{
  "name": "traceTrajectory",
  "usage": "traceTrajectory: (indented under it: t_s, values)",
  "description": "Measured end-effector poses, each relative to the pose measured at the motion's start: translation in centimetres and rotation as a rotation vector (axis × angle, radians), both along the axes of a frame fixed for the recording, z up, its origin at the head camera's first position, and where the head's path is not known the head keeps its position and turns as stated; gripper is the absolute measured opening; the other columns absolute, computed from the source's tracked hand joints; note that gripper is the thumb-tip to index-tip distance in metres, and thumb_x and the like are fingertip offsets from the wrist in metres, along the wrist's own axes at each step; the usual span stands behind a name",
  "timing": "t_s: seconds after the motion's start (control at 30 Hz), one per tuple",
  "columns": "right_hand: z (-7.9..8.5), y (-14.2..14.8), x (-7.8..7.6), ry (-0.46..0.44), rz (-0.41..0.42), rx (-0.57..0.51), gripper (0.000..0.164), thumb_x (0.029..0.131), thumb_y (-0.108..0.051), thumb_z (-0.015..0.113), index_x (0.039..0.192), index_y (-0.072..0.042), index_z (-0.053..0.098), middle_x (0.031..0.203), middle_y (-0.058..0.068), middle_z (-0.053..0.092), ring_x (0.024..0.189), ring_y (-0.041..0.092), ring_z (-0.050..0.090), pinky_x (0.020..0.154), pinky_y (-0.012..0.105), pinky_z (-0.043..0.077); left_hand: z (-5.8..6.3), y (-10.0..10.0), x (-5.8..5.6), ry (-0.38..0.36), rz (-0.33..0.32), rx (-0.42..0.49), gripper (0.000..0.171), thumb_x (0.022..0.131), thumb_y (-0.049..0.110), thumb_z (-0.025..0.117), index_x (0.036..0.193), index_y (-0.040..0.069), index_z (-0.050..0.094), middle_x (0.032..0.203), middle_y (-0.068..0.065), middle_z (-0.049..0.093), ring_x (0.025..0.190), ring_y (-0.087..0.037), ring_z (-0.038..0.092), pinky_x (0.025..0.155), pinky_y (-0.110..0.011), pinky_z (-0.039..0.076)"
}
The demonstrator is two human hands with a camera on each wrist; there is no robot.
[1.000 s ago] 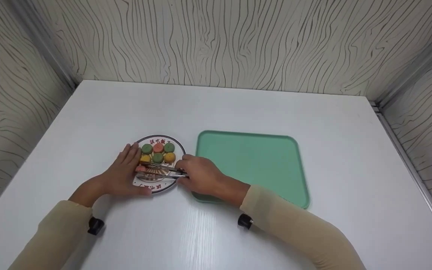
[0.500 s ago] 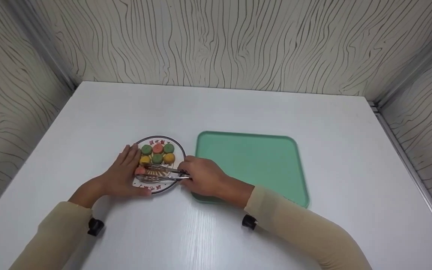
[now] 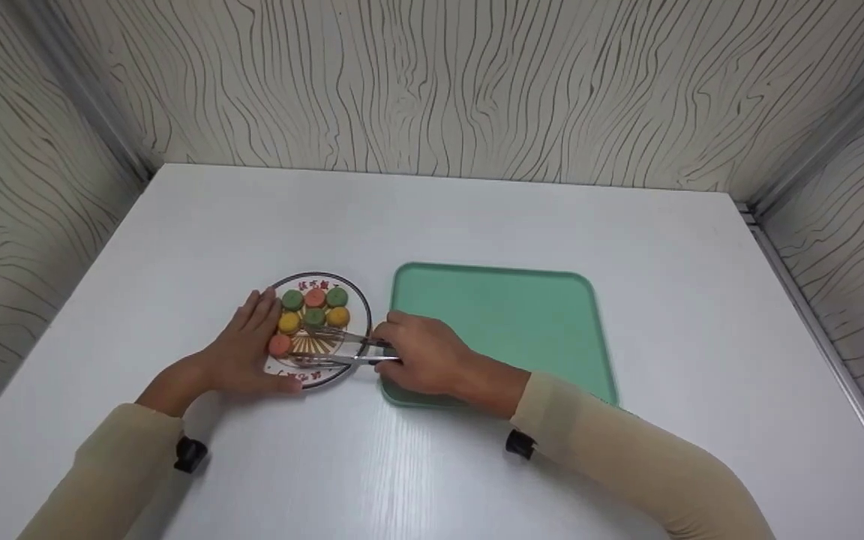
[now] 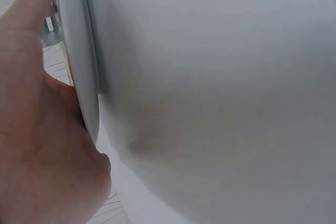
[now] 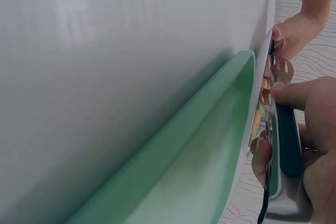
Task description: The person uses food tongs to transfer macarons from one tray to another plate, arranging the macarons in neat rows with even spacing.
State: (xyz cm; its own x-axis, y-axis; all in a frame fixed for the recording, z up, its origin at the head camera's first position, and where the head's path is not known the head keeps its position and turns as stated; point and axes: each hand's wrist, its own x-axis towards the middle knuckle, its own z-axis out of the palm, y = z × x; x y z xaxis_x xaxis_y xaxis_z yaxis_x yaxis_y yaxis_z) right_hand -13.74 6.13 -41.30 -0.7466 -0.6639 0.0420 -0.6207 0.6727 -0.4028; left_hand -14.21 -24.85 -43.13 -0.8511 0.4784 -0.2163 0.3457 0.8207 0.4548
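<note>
A round plate with a dark rim and red lettering carries several macarons, green, pink and yellow. Along its left edge lies my left hand, fingers straight and touching the rim, thumb by the near edge. My right hand grips metal tongs over the plate's right side. The tongs' arms are spread, with no macaron between them. A pink macaron sits at lower left, just beyond the tips. In the right wrist view the tongs' dark handle lies under the thumb.
A green tray lies right of the plate, partly under my right hand and forearm. Both rest on a white table. Wood-patterned panels enclose the back and sides.
My right hand has drawn the tongs to the right, so their tips have come away from the yellow and pink macarons at the plate's left. The left hand has stayed put.
</note>
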Motion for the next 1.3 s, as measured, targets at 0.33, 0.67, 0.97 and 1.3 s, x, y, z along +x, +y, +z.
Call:
traceTrajectory:
  t_s: [0.33, 0.67, 0.97, 1.3]
  values:
    - [0.7, 1.6, 0.5, 0.004, -0.018, -0.031, 0.025, 0.092, -0.022, 0.074, 0.113, -0.009, 0.074, 0.094, 0.001, 0.065, 0.075, 0.01, 0.055, 0.066, 0.026, 0.049, 0.2, 0.1, 0.1, -0.02, 0.013, 0.002, 0.132, 0.076, 0.065, 0.078, 0.157, -0.013, 0.009, 0.166, -0.031, -0.002, 0.152, -0.049, -0.011, 0.12, -0.065, 0.007]
    - [1.2, 3.9, 0.6, 0.054, -0.035, -0.072, 0.032, 0.092, -0.026, 0.077, 0.117, -0.007, 0.072, 0.096, 0.004, 0.065, 0.074, 0.012, 0.056, 0.067, 0.03, 0.051, 0.1, 0.0, -0.1, -0.029, 0.017, -0.018, 0.132, 0.076, 0.066, 0.077, 0.158, -0.012, 0.009, 0.167, -0.029, -0.002, 0.152, -0.048, -0.011, 0.12, -0.064, 0.006]
    - [1.8, 6.5, 0.6, 0.022, -0.085, -0.111, 0.031, 0.092, -0.024, 0.078, 0.117, -0.006, 0.071, 0.097, 0.006, 0.064, 0.083, 0.02, 0.066, 0.07, 0.034, 0.053, 0.1, 0.0, 0.0, -0.041, 0.025, -0.014, 0.132, 0.077, 0.066, 0.077, 0.158, -0.011, 0.007, 0.167, -0.027, -0.005, 0.152, -0.047, -0.013, 0.121, -0.063, 0.004]
    - [2.0, 9.6, 1.0, 0.048, -0.141, -0.131, 0.032, 0.09, -0.023, 0.08, 0.116, -0.007, 0.071, 0.096, 0.003, 0.063, 0.083, 0.017, 0.064, 0.072, 0.034, 0.054, 0.2, 0.0, 0.0, -0.039, 0.014, -0.004, 0.132, 0.078, 0.065, 0.077, 0.158, -0.012, 0.006, 0.166, -0.029, -0.006, 0.152, -0.048, -0.014, 0.121, -0.063, 0.004]
